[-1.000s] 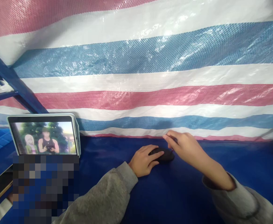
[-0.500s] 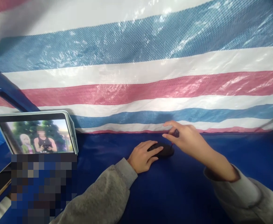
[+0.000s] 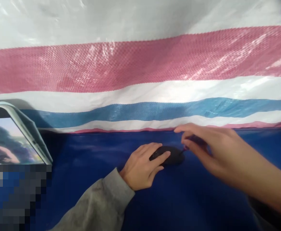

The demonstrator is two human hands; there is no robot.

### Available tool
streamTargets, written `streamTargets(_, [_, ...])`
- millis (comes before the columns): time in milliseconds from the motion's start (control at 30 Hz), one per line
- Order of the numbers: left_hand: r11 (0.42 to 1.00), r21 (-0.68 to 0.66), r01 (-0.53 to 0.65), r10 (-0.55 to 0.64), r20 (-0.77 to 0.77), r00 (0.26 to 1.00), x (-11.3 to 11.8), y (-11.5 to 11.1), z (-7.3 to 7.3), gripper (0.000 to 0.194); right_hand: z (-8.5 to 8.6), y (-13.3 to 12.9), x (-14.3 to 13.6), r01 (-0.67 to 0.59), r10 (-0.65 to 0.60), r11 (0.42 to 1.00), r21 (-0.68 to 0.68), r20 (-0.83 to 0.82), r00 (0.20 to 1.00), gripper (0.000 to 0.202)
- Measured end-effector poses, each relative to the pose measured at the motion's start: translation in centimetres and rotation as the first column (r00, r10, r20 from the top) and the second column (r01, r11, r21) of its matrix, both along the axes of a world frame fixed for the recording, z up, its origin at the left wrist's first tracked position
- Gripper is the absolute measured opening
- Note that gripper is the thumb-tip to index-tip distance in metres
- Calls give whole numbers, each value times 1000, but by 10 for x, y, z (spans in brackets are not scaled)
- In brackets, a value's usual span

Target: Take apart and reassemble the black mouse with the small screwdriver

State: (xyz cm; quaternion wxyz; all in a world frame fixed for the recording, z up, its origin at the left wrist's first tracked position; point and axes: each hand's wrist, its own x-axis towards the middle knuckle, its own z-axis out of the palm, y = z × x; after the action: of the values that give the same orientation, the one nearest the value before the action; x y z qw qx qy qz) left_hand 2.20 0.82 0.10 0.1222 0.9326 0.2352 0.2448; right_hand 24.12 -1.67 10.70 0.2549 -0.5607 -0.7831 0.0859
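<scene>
A black oval object, which looks like a computer mouse, lies on the dark blue surface. My left hand is on its left end, the fingers wrapped round it and pressing it down. Just to the right, my right hand is raised with thumb and fingertips pinched together on a thin dark reddish piece that reaches the right end of the black object. What this thin piece is, a small tool or a cord, is too small to tell.
On the left a tablet in a pale case stands propped up, showing a video. Below it the picture is pixelated. Behind the blue surface hangs a plastic sheet with red, white and blue stripes.
The view has moved closer and to the right, so the tablet is partly cut off. My right hand's thumb and finger have come together by the black object; my left hand stays on it.
</scene>
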Motion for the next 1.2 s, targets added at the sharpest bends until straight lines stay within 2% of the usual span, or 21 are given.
streamTargets(233, [1000,24,-6,6,-4,1000,2,-2,0,39,-7,9,7,187,-200,978,92,176,964,27])
streamTargets(500, [999,52,-11,10,29,1000,0,-2,1,38,-8,0,-1,144,-193,972,187,273,942,25])
streamTargets(700, [999,50,-13,13,7,1000,-2,-4,2,41,4,-1,-8,182,-187,982,50,384,904,31])
streamTargets(900, [998,59,-32,30,23,999,-3,-7,2,40,14,-6,-8,108,-89,994,-34,357,930,27])
streamTargets(1100, [996,72,-49,47,31,998,-3,-12,3,39,19,-8,-18,242,-198,969,-50,432,880,34])
streamTargets(1200, [995,78,-69,67,27,997,-3,-14,2,40,22,-8,-23,216,-180,975,-43,406,896,26])
